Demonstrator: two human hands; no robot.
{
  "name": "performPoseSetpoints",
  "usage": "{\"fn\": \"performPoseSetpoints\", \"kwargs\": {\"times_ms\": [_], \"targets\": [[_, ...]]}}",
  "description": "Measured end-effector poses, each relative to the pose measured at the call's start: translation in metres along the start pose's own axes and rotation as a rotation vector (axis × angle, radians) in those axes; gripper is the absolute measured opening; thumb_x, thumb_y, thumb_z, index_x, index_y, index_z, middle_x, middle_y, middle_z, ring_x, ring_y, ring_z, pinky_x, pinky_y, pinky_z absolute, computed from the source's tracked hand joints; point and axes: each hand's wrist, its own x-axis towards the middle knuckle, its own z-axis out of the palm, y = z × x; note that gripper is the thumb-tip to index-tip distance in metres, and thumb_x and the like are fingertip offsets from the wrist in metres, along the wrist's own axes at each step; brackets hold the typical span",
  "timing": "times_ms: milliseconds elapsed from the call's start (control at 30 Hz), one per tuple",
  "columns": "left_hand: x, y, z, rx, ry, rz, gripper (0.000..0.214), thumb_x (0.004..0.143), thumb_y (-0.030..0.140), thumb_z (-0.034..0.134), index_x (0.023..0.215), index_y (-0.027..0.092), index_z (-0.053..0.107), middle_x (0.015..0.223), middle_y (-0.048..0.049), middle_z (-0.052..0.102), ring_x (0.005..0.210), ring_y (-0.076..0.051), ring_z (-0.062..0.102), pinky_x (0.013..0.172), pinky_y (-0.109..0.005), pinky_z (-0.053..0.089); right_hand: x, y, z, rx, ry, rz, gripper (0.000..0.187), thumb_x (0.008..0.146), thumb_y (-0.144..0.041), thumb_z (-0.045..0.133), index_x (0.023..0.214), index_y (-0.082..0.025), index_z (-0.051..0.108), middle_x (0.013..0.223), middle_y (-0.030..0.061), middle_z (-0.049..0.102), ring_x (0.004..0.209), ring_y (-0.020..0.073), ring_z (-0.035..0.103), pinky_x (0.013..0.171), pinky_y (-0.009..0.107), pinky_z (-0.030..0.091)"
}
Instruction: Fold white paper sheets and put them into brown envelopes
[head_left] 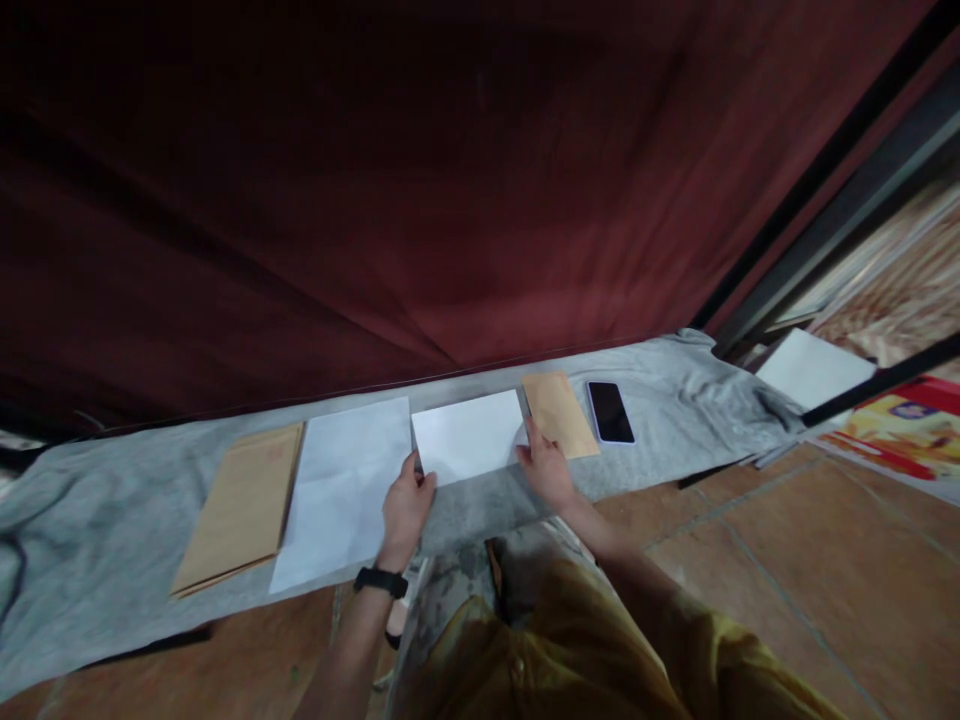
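Currently the person is working on the folded white sheet (469,435), which is lying flat on the grey cloth (112,530) with one hand at each of its near corners. The left hand (405,505) is curling narrowly around the sheet's near left corner, thumb on top and fingers tucked close, so it appears to be pinching the paper. The right hand (547,465) is reaching to the near right corner with its fingers stretched forward along the edge; whether they are gripping the paper or only pressing it down cannot be told. Judging by this hold, the step in hand seems to be squaring or flattening a fold, and any further fold would call for both corners lifting together while the edges are being kept in line. Just beyond the right fingertips a small brown envelope (559,412) is lying, touching or nearly touching the sheet's right edge, and a dark phone (610,411) is resting face up just past it. Just outside the left fingers a larger unfolded white sheet (341,490) is spreading toward the cloth's near edge, and farther out on that side a stack of brown envelopes (244,505) is sitting. A black wristband (381,581) is circling the left wrist, and a dark red curtain (450,200) is hanging well beyond both hands.
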Motion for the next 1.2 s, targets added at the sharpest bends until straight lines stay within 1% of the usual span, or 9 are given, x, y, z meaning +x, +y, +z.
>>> {"fn": "performPoseSetpoints", "kwargs": {"times_ms": [167, 400, 567, 667, 767, 833, 900, 1033, 1200], "targets": [[-0.002, 0.016, -0.002, 0.118, -0.025, -0.042, 0.056, 0.096, 0.031, 0.052, 0.149, 0.020, 0.042, 0.099, -0.0073, 0.076, 0.090, -0.024, 0.072, 0.072, -0.030, 0.048, 0.005, -0.011, -0.003, -0.095, -0.055, 0.033, 0.058, 0.103, -0.026, 0.044, 0.156, -0.011, 0.027, 0.120, 0.0158, 0.072, 0.112, 0.0238, 0.067, 0.097, 0.035, 0.041], [-0.002, 0.022, -0.001, 0.181, -0.047, -0.069, 0.056, 0.096, 0.031, 0.051, 0.150, 0.022, 0.041, 0.103, -0.0088, 0.076, 0.095, -0.025, 0.071, 0.077, -0.033, 0.049, 0.007, -0.022, -0.009, -0.241, -0.130, 0.014, 0.051, 0.104, -0.026, 0.040, 0.152, -0.011, 0.038, 0.122, 0.0178, 0.068, 0.109, 0.0256, 0.065, 0.097, 0.039, 0.040], [0.000, 0.022, -0.003, 0.219, -0.056, -0.058, 0.050, 0.095, 0.031, 0.051, 0.145, 0.022, 0.050, 0.104, -0.0098, 0.074, 0.096, -0.025, 0.070, 0.080, -0.034, 0.052, 0.007, -0.025, -0.009, -0.278, -0.139, -0.006, 0.046, 0.104, -0.025, 0.039, 0.148, -0.010, 0.046, 0.120, 0.0189, 0.066, 0.106, 0.0264, 0.063, 0.097, 0.041, 0.040], [-0.003, 0.023, 0.001, 0.268, 0.053, 0.061, 0.044, 0.095, 0.025, 0.047, 0.136, 0.016, 0.059, 0.112, -0.0147, 0.070, 0.106, -0.028, 0.066, 0.089, -0.038, 0.052, 0.006, -0.024, -0.009, -0.262, -0.112, 0.005, 0.045, 0.103, -0.024, 0.040, 0.144, -0.009, 0.051, 0.121, 0.0206, 0.065, 0.108, 0.0305, 0.061, 0.096, 0.045, 0.042], [-0.007, 0.032, 0.013, 0.262, 0.155, 0.278, 0.044, 0.095, 0.020, 0.042, 0.135, 0.013, 0.060, 0.126, -0.0174, 0.065, 0.120, -0.029, 0.060, 0.103, -0.043, 0.048, 0.006, -0.027, -0.009, -0.183, -0.061, -0.012, 0.045, 0.101, -0.023, 0.044, 0.144, -0.010, 0.052, 0.127, 0.0221, 0.061, 0.115, 0.0337, 0.056, 0.100, 0.048, 0.042], [-0.008, 0.043, 0.027, 0.229, 0.162, 0.419, 0.048, 0.096, 0.020, 0.040, 0.141, 0.013, 0.055, 0.144, -0.0175, 0.056, 0.137, -0.030, 0.049, 0.113, -0.046, 0.041, 0.008, -0.035, -0.007, -0.075, -0.012, -0.096, 0.047, 0.101, -0.024, 0.045, 0.147, -0.013, 0.049, 0.139, 0.0209, 0.056, 0.124, 0.0335, 0.052, 0.106, 0.049, 0.041], [-0.006, 0.053, 0.042, 0.218, 0.134, 0.494, 0.053, 0.096, 0.018, 0.039, 0.148, 0.009, 0.046, 0.158, -0.0185, 0.042, 0.151, -0.031, 0.032, 0.121, -0.048, 0.032, 0.014, -0.046, -0.001, 0.070, 0.030, -0.225, 0.047, 0.104, -0.027, 0.041, 0.149, -0.015, 0.048, 0.148, 0.0168, 0.051, 0.133, 0.0303, 0.047, 0.113, 0.048, 0.038], [0.006, 0.059, 0.066, 0.248, 0.037, 0.502, 0.063, 0.092, 0.017, 0.043, 0.153, 0.003, 0.037, 0.163, -0.0206, 0.034, 0.155, -0.032, 0.019, 0.125, -0.050, 0.023, 0.031, -0.068, 0.023, 0.253, 0.035, -0.373, 0.050, 0.108, -0.033, 0.028, 0.147, -0.014, 0.051, 0.149, 0.0122, 0.054, 0.142, 0.0217, 0.043, 0.121, 0.043, 0.034], [0.017, 0.048, 0.076, 0.277, 0.044, 0.451, 0.059, 0.096, 0.016, 0.035, 0.154, 0.004, 0.037, 0.162, -0.0202, 0.035, 0.155, -0.029, 0.021, 0.125, -0.050, 0.023, 0.040, -0.065, 0.045, 0.154, 0.004, -0.335, 0.050, 0.108, -0.035, 0.030, 0.143, -0.010, 0.056, 0.152, 0.0136, 0.052, 0.146, 0.0232, 0.039, 0.123, 0.045, 0.031]]}}
